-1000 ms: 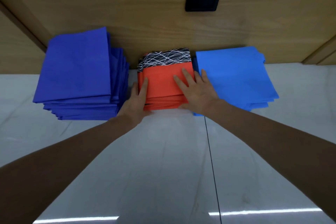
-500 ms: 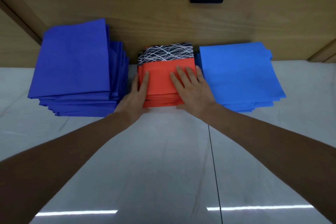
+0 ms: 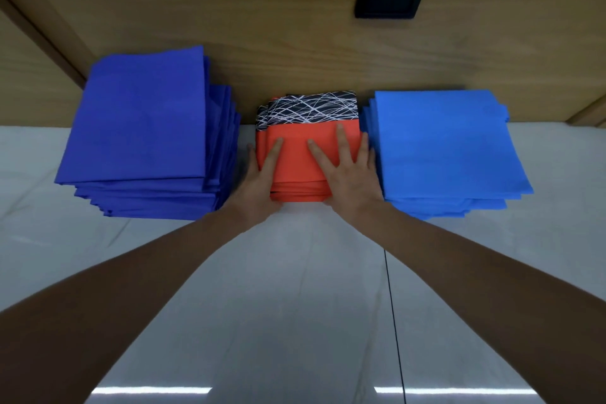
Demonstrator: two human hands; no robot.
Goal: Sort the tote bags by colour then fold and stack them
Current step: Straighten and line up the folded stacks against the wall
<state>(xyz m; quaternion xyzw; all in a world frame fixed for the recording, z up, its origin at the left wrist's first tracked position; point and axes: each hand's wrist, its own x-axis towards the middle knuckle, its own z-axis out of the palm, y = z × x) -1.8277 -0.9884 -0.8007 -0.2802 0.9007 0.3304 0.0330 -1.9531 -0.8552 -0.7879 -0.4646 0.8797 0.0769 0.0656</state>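
One orange stack (image 3: 301, 132), patterned end rearward

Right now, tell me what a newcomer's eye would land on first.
The bright orange stack of folded fabric tote bags, with a black-and-white scribble band at its far edge, sits centre against the wooden wall, with the left hand and right hand resting on it. A taller stack of dark blue folded bags stands to its left, a light blue stack to its right.
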